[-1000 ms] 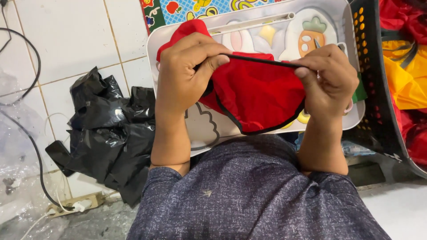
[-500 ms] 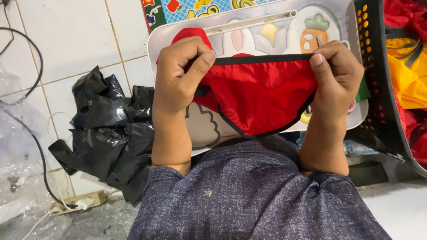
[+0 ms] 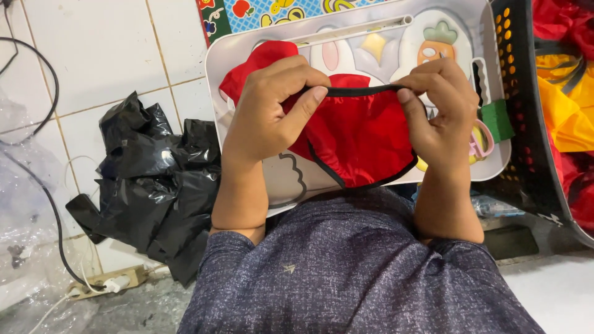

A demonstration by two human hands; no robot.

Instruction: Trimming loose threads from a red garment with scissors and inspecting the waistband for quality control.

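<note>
- Presently, from the head view: left hand (image 3: 266, 117) closed, thumb and forefinger pinching the black waistband (image 3: 359, 91) of a red garment (image 3: 365, 142).
- Right hand (image 3: 442, 114) pinching the same band further along, fingers curled over its top edge.
- Between the two pinches, band pulled straight and taut. Below them, red cloth hanging in a rounded, black-edged pouch over a white picture tray (image 3: 216, 74).
- Beyond the left grip, crumpled black plastic bags (image 3: 154, 185) on pale tiles. Beyond the right grip, a black perforated basket (image 3: 526, 93) holding red and yellow cloth.
- Step in hand, by judgement: garment held spread by its band, seemingly for straightening.
- Next move, as a guess only: calls for both pinches firm, the band level, and the cloth clear of the tray rim.
</note>
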